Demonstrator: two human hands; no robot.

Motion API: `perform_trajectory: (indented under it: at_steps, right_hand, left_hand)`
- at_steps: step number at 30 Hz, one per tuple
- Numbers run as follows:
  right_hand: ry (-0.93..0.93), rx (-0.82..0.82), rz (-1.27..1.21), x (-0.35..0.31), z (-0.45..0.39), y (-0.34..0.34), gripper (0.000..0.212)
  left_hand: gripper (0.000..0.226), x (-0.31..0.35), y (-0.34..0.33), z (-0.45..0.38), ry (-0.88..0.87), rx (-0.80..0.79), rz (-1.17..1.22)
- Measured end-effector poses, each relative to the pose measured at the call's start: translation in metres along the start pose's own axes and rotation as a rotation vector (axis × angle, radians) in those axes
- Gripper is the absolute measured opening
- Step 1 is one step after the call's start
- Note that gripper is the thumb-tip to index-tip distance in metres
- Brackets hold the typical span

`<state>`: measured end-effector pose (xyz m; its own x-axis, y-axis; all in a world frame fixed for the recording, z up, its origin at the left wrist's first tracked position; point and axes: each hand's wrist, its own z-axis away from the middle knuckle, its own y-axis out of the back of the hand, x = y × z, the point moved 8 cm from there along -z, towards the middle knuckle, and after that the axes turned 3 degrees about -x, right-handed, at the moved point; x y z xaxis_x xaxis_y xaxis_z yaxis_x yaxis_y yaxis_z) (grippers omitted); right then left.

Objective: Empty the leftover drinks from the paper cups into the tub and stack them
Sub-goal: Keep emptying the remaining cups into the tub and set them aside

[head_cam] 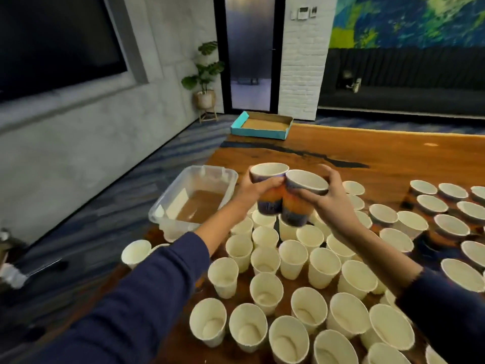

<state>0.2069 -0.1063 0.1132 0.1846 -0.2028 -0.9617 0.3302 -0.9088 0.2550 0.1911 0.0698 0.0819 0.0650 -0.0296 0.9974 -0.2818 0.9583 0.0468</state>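
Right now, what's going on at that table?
A person is clearing paper cups. The left hand holds one printed cup and the right hand holds another, both raised side by side and touching above the crowd of cups standing on the wooden table. The clear tub to the left already holds brown liquid. Neither held cup is tipped over the tub yet.

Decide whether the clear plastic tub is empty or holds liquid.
Holds liquid: the clear plastic tub shows a shallow pool of brown drink across its bottom, well below the rim.
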Motion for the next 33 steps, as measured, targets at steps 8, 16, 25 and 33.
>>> perform_trajectory:
  at_steps: [8, 16, 25, 33]
  right_hand:
    - [0.084, -0.184, 0.092, -0.008, -0.041, -0.118, 0.093]
    - [0.21, -0.326, 0.48, -0.015, -0.056, -0.187, 0.097]
    - [0.298, -0.375, 0.772, -0.009, -0.063, -0.221, 0.093]
    - [0.287, -0.373, 0.795, -0.007, -0.066, -0.226, 0.096]
  left_hand:
    - [0.065, -0.014, 0.128, 0.003, 0.108, 0.232, -0.281]
    - [0.054, -0.027, 0.195, 0.01, 0.182, 0.214, -0.934]
    - [0.072, -0.031, 0.216, 0.0, 0.19, 0.144, -1.344]
    - [0.078, -0.027, 0.218, -0.009, 0.163, 0.086, -1.524]
